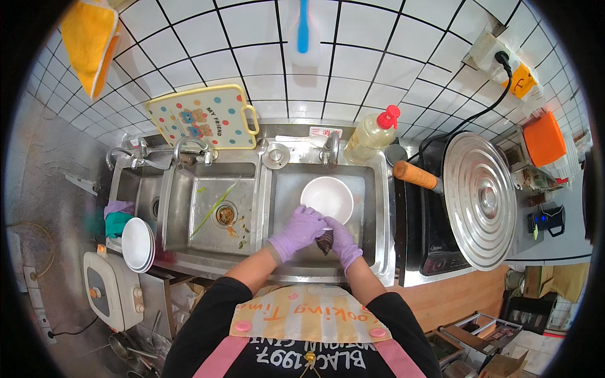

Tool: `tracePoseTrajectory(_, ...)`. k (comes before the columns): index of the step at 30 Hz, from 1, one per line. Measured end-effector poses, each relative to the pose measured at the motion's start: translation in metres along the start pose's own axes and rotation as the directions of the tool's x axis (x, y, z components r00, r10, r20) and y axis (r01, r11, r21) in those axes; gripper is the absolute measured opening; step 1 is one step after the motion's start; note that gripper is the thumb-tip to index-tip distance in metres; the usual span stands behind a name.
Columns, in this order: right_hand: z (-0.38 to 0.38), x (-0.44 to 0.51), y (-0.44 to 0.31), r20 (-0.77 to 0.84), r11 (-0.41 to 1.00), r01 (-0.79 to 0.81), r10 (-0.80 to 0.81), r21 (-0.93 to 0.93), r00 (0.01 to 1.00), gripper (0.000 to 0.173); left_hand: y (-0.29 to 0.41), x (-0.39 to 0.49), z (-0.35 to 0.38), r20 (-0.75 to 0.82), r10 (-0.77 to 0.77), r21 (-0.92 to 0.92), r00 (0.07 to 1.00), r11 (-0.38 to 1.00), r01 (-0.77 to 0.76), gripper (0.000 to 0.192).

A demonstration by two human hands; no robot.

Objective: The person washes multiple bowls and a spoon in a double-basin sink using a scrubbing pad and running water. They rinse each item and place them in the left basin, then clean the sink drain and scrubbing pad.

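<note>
Both hands wear purple gloves over the right basin of a steel sink. A white bowl (327, 198) is between them and the tap, tilted a little, above cloudy water (288, 193). My left hand (298, 230) lies at the bowl's near left rim, its fingers meeting those of my right hand. From my right hand (344, 240) hangs a dark striped cloth (324, 242), bunched below the bowl. The fingertips of both hands are partly hidden, so the exact hold on the bowl cannot be told.
A pump bottle (373, 134) and a tap (332, 149) stand behind the basin. The middle basin (177, 208) holds a green stalk (215, 208). Stacked bowls (137, 245) sit left. A lidded pan (479, 201) rests on the cooker at right, its wooden handle (416, 175) towards the sink.
</note>
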State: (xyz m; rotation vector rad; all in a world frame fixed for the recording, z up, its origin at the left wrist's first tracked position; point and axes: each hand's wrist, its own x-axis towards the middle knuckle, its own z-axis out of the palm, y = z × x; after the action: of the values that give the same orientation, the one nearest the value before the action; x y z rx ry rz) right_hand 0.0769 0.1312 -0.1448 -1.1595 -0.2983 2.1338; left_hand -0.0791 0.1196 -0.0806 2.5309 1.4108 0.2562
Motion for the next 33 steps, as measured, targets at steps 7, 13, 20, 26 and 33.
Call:
tracePoseTrajectory(7, -0.007, -0.002, -0.022, -0.062, 0.791, -0.053, 0.019, -0.61, 0.998, 0.041, -0.004, -0.013, 0.0, -0.328, -0.689, -0.812, 0.646, 0.555, 0.18, 0.06)
tracePoseTrajectory(13, -0.015, -0.009, -0.029, 0.026, 0.483, -0.067, 0.184, -0.873, 0.983, 0.05, -0.057, -0.031, 0.044, 0.522, -0.458, -0.801, 0.72, -0.553, 0.229, 0.051)
tracePoseTrajectory(20, -0.038, 0.011, 0.025, 0.247, -0.407, 0.337, 0.258, -0.849, 0.934, 0.053, -0.033, -0.021, 0.038, 0.121, -0.721, -0.455, 0.683, 0.571, 0.683, 0.07)
tracePoseTrajectory(26, -0.058, 0.044, 0.063, -0.045, -0.591, -0.041, -0.008, -0.805, 0.999, 0.054, -0.027, -0.029, 0.052, 0.183, -0.788, -0.432, 0.588, 0.473, 0.768, 0.07)
tracePoseTrajectory(33, -0.037, 0.069, 0.04, -0.061, 0.738, -0.105, 0.087, -0.667, 0.994, 0.028, -0.031, -0.042, 0.066, 0.183, -0.803, -0.612, 0.567, 0.358, 0.705, 0.06)
